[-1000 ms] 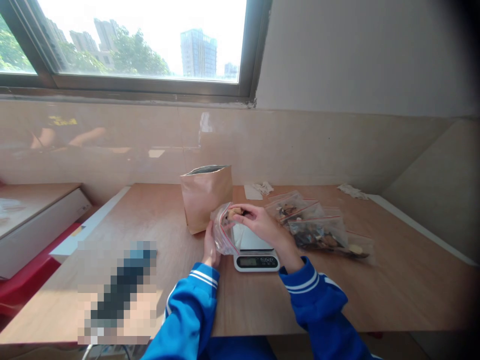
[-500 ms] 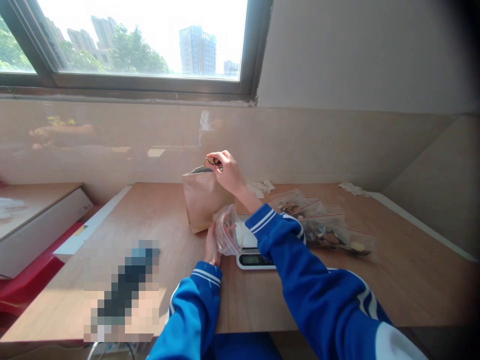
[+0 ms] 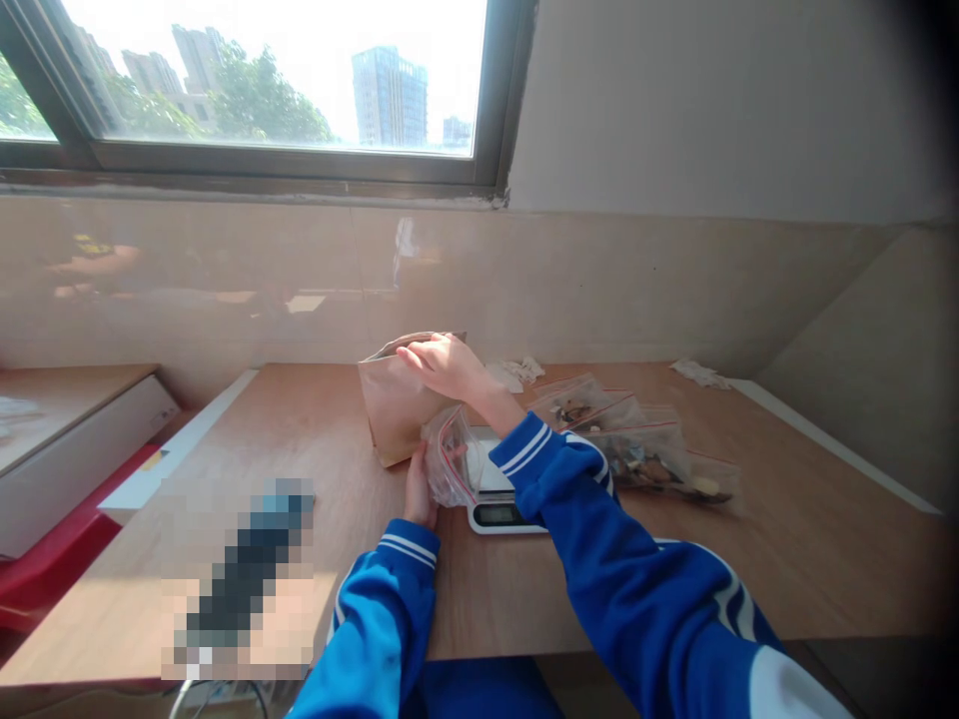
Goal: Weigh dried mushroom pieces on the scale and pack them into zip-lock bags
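A brown paper bag (image 3: 397, 404) stands upright with its mouth open, tilted slightly. My right hand (image 3: 442, 367) lies against its front wall just under the rim, fingers stretched out to the left. No piece shows in that hand, and its thumb is hidden. Lower down, my left hand (image 3: 421, 489) grips a clear zip bag (image 3: 448, 469) with a red seal line, beside the base of the paper bag. The zip bag's mouth gapes toward the right. Just right of it sits a white kitchen scale (image 3: 498, 517), partly covered by my right sleeve.
Several zip bags (image 3: 644, 459) with dried brown pieces lie to the right on the wooden table (image 3: 786, 559). Crumpled white tissue (image 3: 516, 373) rests near the wall, another (image 3: 700, 374) farther right. A blurred-out dark object (image 3: 247, 564) lies at left. A red stool (image 3: 60, 559) stands beyond the table's left edge.
My right hand has come down from above the paper bag's mouth to its front. The brown pieces it held are out of sight. The left hand still grips the zip bag.
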`<state>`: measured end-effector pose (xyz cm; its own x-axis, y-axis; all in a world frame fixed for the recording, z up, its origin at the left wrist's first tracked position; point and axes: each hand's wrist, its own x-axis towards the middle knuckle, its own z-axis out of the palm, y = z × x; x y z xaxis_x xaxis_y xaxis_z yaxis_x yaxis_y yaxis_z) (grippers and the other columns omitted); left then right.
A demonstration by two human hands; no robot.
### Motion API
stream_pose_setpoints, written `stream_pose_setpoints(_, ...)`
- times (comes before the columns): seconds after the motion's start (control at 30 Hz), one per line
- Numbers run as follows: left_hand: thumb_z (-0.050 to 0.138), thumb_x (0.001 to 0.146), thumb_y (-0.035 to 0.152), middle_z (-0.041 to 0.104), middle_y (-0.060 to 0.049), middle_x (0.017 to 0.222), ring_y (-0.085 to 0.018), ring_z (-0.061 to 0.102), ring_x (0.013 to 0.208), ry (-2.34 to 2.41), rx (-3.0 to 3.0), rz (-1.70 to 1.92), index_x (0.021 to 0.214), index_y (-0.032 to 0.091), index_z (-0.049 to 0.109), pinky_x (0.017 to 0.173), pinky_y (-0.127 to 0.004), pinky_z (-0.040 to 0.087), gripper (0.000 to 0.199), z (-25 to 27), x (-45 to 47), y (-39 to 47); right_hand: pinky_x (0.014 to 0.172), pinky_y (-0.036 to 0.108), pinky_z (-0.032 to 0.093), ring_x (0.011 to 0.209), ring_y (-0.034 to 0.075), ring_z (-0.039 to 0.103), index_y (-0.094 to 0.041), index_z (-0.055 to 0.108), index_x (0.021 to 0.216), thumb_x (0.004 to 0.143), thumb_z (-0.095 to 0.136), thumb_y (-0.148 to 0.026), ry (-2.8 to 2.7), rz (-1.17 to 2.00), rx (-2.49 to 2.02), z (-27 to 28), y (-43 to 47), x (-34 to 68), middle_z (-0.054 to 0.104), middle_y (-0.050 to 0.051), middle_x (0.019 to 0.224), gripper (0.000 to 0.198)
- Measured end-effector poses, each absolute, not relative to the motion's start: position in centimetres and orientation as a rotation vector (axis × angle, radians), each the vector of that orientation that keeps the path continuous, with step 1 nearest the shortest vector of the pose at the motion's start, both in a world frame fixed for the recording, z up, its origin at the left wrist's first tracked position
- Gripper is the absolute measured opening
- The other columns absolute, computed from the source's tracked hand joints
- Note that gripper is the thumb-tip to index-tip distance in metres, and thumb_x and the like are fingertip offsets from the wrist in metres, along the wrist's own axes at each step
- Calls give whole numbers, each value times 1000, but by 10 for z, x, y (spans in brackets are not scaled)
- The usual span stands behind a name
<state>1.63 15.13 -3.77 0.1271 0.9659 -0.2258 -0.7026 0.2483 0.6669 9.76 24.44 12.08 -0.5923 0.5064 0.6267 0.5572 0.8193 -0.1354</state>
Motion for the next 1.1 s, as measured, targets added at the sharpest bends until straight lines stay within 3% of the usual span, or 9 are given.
stream_pose_setpoints(0.23, 40, 90, 49, 75, -12, 96, -28, 70, 91, 724, 455, 1274, 135, 15, 52, 81, -42, 56, 58, -34, 16, 151, 97, 35, 36, 105, 20, 56, -23, 61, 115, 98, 40, -23, -2167, -95, -875, 129, 218, 105, 67, 5, 110, 27)
stream_pose_setpoints(0.37, 44, 88, 51, 74, -13, 100, -29, 68, 100, 748, 416, 1300, 131, 12, 55, 86, -42, 54, 59, -34, 19, 152, 93, 35, 39, 101, 21, 56, -21, 59, 109, 97, 38, -27, -1874, -16, -1003, 115, 194, 125, 64, 7, 105, 25)
stream_pose_setpoints(0.5, 59, 81, 49, 73, -14, 104, -29, 65, 105, 903, 501, 1491, 113, 8, 66, 91, -38, 51, 52, -35, 20, 153, 75, 33, 45, 80, 20, 60, -19, 60, 97, 88, 54, -42, -1837, 330, -1239, 79, 174, 150, 66, 6, 87, 26)
stream_pose_setpoints(0.6, 68, 75, 48, 74, -10, 102, -26, 65, 104, 1052, 645, 1604, 96, 11, 73, 89, -32, 50, 43, -32, 18, 149, 66, 29, 45, 71, 17, 60, -18, 63, 86, 84, 57, -43, -1814, 645, -1283, 54, 172, 170, 67, 3, 77, 26)
stream_pose_setpoints(0.77, 76, 67, 48, 75, -6, 79, -19, 67, 73, 1094, 862, 1549, 85, 12, 75, 63, -23, 51, 40, -21, 9, 138, 62, 29, 47, 66, 17, 59, -17, 63, 85, 79, 60, -48, -1570, 843, -1181, 33, 175, 188, 66, 4, 74, 31)
stream_pose_setpoints(0.9, 69, 71, 55, 67, -1, 56, -10, 49, 33, 1176, 769, 1534, 105, 14, 70, 33, -21, 35, 53, -12, 3, 127, 64, 30, 50, 76, 19, 61, -18, 51, 109, 80, 55, -59, -1322, 931, -1175, 15, 151, 178, 66, 8, 90, 50)
stream_pose_setpoints(1.0, 62, 75, 58, 66, 1, 57, -8, 42, 27, 1224, 719, 1566, 111, 17, 66, 27, -21, 30, 55, -7, 2, 121, 58, 28, 49, 75, 17, 62, -22, 40, 119, 78, 56, -63, -1341, 1248, -1122, -3, 123, 163, 64, 6, 98, 60)
stream_pose_setpoints(1.1, 61, 76, 57, 65, 0, 57, -9, 45, 30, 1281, 744, 1585, 105, 16, 66, 28, -21, 34, 50, -1, 2, 117, 55, 27, 48, 60, 14, 60, -25, 35, 118, 73, 68, -56, -1366, 1554, -993, -13, 102, 152, 62, -3, 74, 64)
